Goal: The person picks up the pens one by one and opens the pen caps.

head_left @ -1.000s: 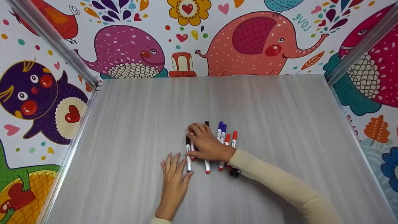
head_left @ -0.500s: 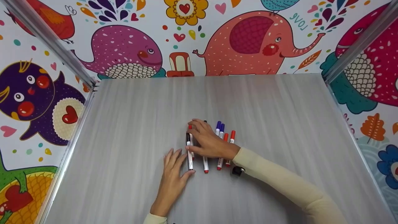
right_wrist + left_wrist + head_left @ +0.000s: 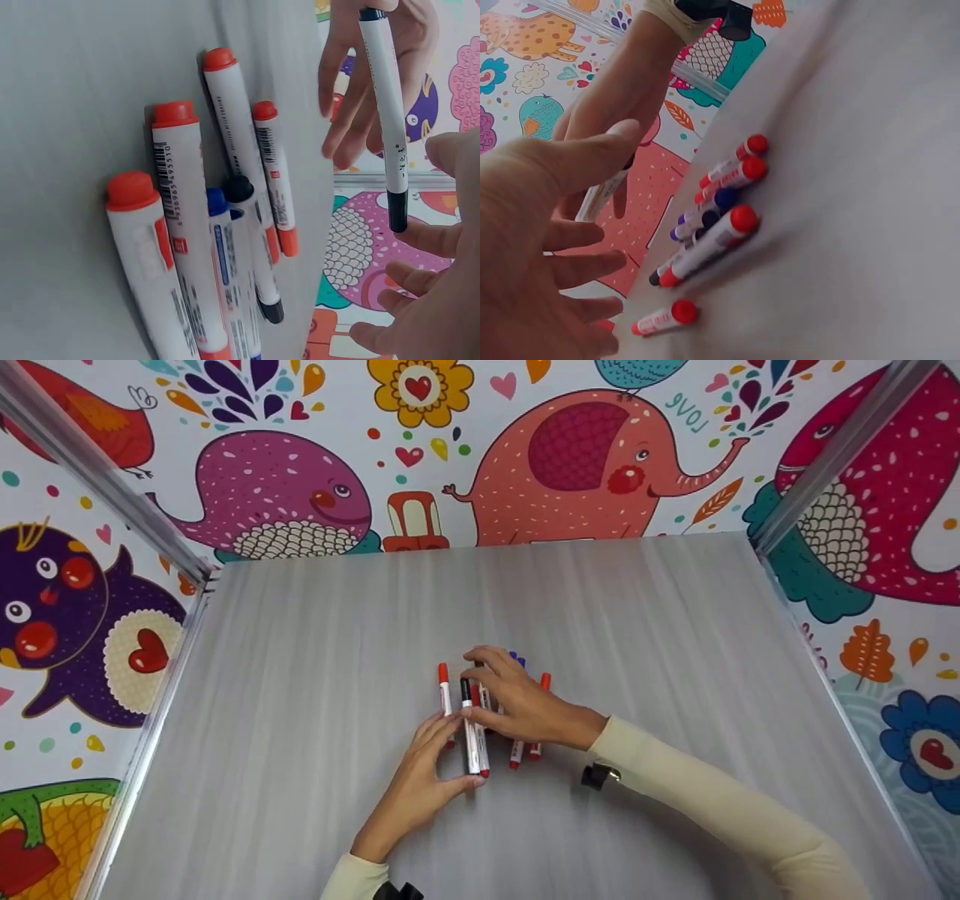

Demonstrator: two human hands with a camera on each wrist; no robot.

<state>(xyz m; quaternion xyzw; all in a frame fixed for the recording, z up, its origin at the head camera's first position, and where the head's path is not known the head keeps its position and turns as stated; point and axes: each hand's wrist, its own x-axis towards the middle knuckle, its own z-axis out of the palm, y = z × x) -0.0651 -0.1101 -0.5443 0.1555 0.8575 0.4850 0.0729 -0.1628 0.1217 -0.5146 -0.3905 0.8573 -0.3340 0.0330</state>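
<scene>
A white marker with black ends point(image 3: 472, 746) is held lengthwise between the two hands, raised off the table in the wrist views. The left hand point(image 3: 412, 795) touches its rear end with the thumb; its other fingers point(image 3: 589, 268) are spread. At the capped end, the right hand point(image 3: 532, 701) touches the black tip with a fingertip, and its thumb point(image 3: 442, 150) lies close beside the barrel. Under and beside the hands lie several markers: a red-capped marker point(image 3: 443, 675) at the left, other red ones point(image 3: 180, 187), a black-capped one point(image 3: 255, 247) and blue-capped ones point(image 3: 517, 658) partly hidden.
The markers lie on a grey wood-grain table point(image 3: 315, 660). Metal rails point(image 3: 161, 705) run along its sides. Walls with cartoon animals, including an elephant point(image 3: 555, 502), stand behind and beside it. Dark wrist cameras point(image 3: 600, 775) are worn on both wrists.
Both hands have moved rightward over the table with the black-ended marker. The leftmost red-capped marker, earlier partly covered, now shows left of it. The head view has shifted slightly.
</scene>
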